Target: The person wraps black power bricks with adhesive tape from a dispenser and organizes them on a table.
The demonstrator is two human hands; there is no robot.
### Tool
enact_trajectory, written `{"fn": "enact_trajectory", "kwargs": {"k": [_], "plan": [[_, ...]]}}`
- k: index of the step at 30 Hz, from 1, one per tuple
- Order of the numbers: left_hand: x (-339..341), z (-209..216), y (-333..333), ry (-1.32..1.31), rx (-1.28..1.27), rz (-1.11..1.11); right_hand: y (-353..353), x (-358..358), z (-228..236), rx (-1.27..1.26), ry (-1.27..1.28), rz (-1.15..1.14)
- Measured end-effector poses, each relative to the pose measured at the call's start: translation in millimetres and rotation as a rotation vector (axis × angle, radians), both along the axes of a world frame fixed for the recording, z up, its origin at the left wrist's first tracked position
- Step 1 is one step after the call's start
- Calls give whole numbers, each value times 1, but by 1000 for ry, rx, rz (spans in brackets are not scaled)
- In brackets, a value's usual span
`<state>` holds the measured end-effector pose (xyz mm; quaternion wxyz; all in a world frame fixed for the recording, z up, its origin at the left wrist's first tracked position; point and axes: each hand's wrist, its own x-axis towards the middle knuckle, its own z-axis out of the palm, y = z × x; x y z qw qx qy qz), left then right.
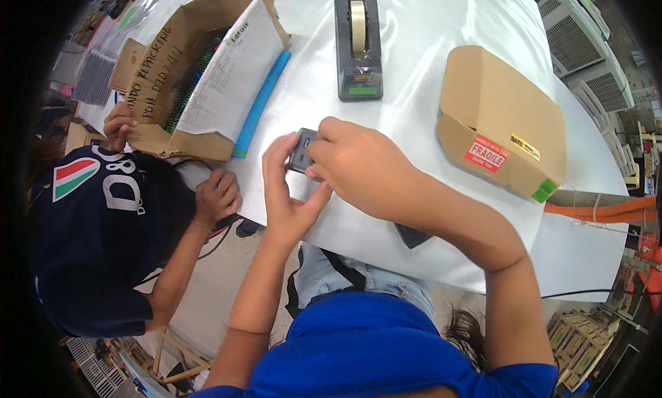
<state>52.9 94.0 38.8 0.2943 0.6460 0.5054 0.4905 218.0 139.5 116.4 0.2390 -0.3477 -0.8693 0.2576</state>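
Both my hands pinch a small dark device [303, 150] just above the white desk [414, 46]: left hand [289, 191] cupping it from below, right hand [358, 163] pressing its top. Beyond it stands a black tape dispenser [358, 46]; right, a closed cardboard box [500, 118]. Left, a co-worker's hand [217, 198] rests near an open carton [200, 74].

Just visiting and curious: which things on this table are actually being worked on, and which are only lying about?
In use:
left hand
right hand
small dark device, held by both hands

Lying about:
tape dispenser
closed cardboard box
open cardboard box, beside a co-worker's hand
blue foam strip
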Motion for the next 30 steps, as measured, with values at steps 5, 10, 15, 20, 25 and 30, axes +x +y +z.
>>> {"fn": "enact_trajectory", "kwargs": {"k": [5,10,15,20,25,30], "plan": [[11,3,15,42,119,-6,-3,-6,2,165,-135,88],[16,0,12,-50,-9,-2,-7,-10,-4,232,-188,67],[19,2,13,-32,41,24,-7,-11,-2,218,-233,70],[13,-8,15,-69,86,-3,-7,-9,-8,183,-105,60],[15,-6,15,-58,108,-21,-5,-4,-3,101,27,39],[16,-12,16,-74,103,14,-1,-3,7,53,137,41]]}}
